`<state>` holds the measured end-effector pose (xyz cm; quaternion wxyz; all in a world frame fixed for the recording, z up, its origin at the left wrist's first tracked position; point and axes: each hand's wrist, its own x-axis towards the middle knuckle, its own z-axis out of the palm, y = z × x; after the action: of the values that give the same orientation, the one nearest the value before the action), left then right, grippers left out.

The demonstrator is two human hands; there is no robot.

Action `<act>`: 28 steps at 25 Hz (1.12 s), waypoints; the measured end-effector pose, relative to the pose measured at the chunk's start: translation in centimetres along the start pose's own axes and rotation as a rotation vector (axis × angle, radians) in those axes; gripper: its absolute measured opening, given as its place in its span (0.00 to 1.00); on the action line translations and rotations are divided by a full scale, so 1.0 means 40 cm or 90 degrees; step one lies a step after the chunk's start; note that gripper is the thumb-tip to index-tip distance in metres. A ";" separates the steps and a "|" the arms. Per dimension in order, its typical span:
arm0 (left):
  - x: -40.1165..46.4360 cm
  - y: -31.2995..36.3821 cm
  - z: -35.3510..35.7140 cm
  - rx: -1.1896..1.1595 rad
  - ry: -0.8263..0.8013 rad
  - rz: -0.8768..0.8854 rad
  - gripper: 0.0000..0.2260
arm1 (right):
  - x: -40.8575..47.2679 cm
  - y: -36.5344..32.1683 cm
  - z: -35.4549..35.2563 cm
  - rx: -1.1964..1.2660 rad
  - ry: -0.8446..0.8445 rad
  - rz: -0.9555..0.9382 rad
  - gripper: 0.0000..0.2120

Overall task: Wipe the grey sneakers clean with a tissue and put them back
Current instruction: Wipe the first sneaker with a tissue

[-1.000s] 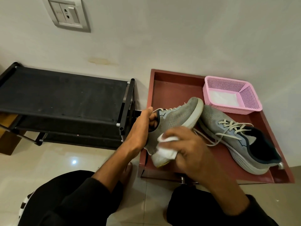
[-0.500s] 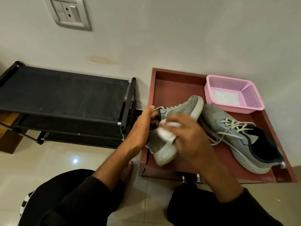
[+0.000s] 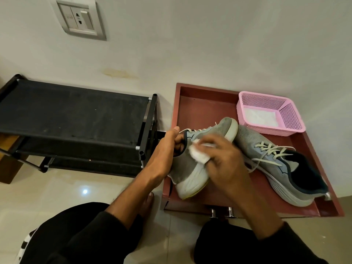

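— How many sneakers do you count?
— Two grey ones: one sneaker [image 3: 207, 141] held up, the other sneaker [image 3: 276, 162] lying on the red tray [image 3: 205, 109].
— Trays?
— Just that one. One pink basket [image 3: 285, 119] sits in its far corner, with one white sheet [image 3: 261, 119] inside.
— Tissues?
— One wad of tissue [image 3: 198, 155], pressed to the held shoe.
— Hands?
— Two: a left hand [image 3: 163, 155] and a right hand [image 3: 224, 161].
— Anything else?
— One black shoe rack [image 3: 76, 119] with at least two shelves showing, one wall socket plate [image 3: 81, 19], and two shiny metal knobs [image 3: 222, 212] at the tray's near edge.
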<state>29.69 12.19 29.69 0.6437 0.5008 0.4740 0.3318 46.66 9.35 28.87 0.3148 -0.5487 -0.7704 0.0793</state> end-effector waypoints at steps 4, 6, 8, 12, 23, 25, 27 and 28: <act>-0.009 0.007 0.003 0.044 0.031 0.012 0.34 | -0.008 -0.001 -0.001 -0.008 -0.032 -0.113 0.14; -0.009 0.010 0.006 0.096 0.052 0.030 0.31 | 0.034 0.067 -0.026 -0.046 0.057 0.028 0.13; -0.012 0.013 0.008 0.120 0.050 0.039 0.32 | 0.020 0.062 -0.025 -0.039 0.065 0.088 0.15; -0.012 0.008 0.008 0.105 0.056 0.029 0.24 | -0.031 -0.011 0.002 0.020 -0.042 -0.074 0.20; -0.012 -0.006 0.018 0.128 0.071 0.068 0.21 | 0.040 0.052 -0.019 -0.038 0.049 0.063 0.18; -0.016 -0.002 0.023 0.127 0.067 0.078 0.23 | 0.039 0.032 -0.015 -0.019 0.053 0.113 0.17; -0.017 0.001 0.022 0.093 0.057 0.064 0.26 | 0.005 -0.034 0.002 0.006 -0.002 0.016 0.19; -0.016 0.001 0.021 0.081 0.056 0.065 0.26 | -0.003 -0.032 -0.001 0.008 -0.021 -0.021 0.20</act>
<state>30.26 11.33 29.94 0.5714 0.5490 0.4956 0.3556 45.69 8.76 29.46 0.3069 -0.5324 -0.7840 0.0877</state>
